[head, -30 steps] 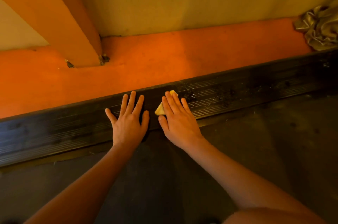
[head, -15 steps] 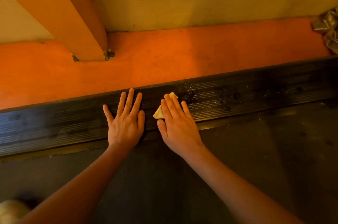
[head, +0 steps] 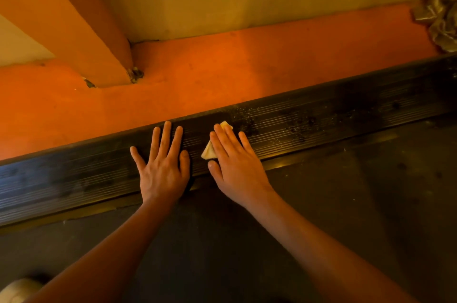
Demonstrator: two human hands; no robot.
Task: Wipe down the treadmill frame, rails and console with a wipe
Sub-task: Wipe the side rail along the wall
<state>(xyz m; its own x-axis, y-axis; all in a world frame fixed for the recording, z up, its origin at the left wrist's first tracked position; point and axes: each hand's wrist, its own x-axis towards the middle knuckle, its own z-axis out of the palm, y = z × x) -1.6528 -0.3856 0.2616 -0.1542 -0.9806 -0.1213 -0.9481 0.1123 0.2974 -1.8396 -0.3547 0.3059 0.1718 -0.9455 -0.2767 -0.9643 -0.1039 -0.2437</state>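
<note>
The wipe (head: 209, 152), a small folded pale-yellow piece, lies on the ribbed black side rail (head: 321, 121) of the treadmill, pinned under the right hand (head: 235, 166). Only two corners show: one by the thumb and one past the fingertips at the far edge. The right hand's fingers are straight and flat, pressing the wipe down rather than clutching it. That probably spreads pressure across the ribs so the wipe drags along the grooves.

Just to the left, the left hand (head: 163, 169) rests palm down on the same rail. Its fingers are spread and extended and hold nothing; it seems to serve as a brace while the person leans over. The two hands are near each other but not touching.

To the right of the wipe the rail carries scattered pale specks and dark blotches (head: 296, 127), so that stretch likely remains to be cleaned. The dark belt (head: 358, 204) runs along the near side of the rail, under both forearms.

Beyond the rail lies an orange floor (head: 222, 75). A slanted upright (head: 81, 30) is bolted to it at far left, and a plain wall stands behind. A crumpled greyish cloth (head: 440, 18) sits at the far right, well apart from the hands.
</note>
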